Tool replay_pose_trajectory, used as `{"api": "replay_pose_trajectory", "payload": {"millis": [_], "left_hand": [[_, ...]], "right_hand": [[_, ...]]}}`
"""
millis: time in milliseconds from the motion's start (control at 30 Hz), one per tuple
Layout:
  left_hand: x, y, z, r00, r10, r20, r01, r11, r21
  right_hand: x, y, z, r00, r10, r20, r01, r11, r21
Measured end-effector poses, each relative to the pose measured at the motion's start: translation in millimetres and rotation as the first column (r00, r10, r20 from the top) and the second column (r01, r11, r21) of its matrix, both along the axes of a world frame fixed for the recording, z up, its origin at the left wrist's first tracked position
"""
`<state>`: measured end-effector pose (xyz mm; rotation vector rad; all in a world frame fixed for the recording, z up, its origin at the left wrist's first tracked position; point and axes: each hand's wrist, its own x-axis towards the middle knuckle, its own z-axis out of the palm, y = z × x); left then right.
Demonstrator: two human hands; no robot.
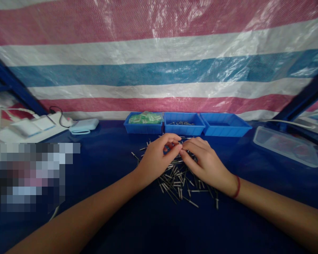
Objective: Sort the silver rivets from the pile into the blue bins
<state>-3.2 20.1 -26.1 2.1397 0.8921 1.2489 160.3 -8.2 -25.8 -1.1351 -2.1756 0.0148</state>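
Note:
A loose heap of metal pop rivets (178,178) with thin stems lies on the blue table. Above it, my left hand (160,155) pinches thumb and forefinger together, their tips meeting those of my right hand (205,160). The right fingers are bent and drawn together as well, with a red cord round that wrist. Whatever small thing sits between the fingertips is hidden. Behind the hands, a blue bin (184,129) holds some rivets. To its left, another blue bin (143,129) contains green-and-white packets (145,118).
A third blue bin (225,130) stands at the right of the row. Further right lies a clear plastic lid (286,146). On the left are a power strip (34,127) with cables and a pale blue box-like device (84,125). Striped sheeting (159,74) hangs behind; the left foreground is pixelated.

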Motion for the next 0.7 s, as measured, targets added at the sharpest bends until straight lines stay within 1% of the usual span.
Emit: {"api": "replay_pose_trajectory", "payload": {"millis": [133, 300, 467, 700], "left_hand": [[0.8, -0.9, 0.1, 0.999, -0.01, 0.039, 0.011, 0.999, -0.039], [0.0, -1.1, 1.5, 1.0, 0.005, 0.012, -0.004, 0.998, -0.061], [-0.8, -1.6, 3.6, 0.999, 0.013, -0.048, -0.015, 0.999, -0.05], [-2.3, -0.7, 2.2, 1.0, -0.005, -0.026, 0.005, 1.0, -0.015]], "right_hand": [[0.5, -0.4, 0.2, 1.0, 0.014, -0.016, -0.014, 1.0, 0.001], [1.5, -1.0, -0.3, 0.999, 0.019, -0.038, -0.019, 1.0, -0.001], [1.2, -0.6, -0.5, 1.0, 0.001, -0.025, -0.001, 1.0, 0.012], [0.9, -0.5, 1.2, 0.995, 0.018, -0.096, -0.017, 1.0, 0.013]]}}
